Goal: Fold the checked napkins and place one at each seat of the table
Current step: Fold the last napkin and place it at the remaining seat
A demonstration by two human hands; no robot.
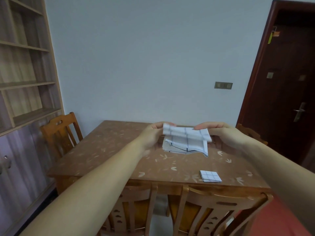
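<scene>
Both my hands hold a white checked napkin point(185, 133) in the air above the far middle of the brown table point(109, 154). My left hand point(152, 134) pinches its left end, my right hand point(223, 133) pinches its right end. The napkin is partly folded and blurred. Right beneath it a small stack of more checked napkins point(184, 148) lies on the table. One napkin folded into a small square point(210, 176) sits near the front right edge of the table.
Two wooden chairs point(209, 212) stand at the near side of the table and one chair point(59, 133) at the left side. A chair back point(250, 133) shows at the far right. Shelves point(25, 65) fill the left wall; a dark door point(286, 82) is at the right.
</scene>
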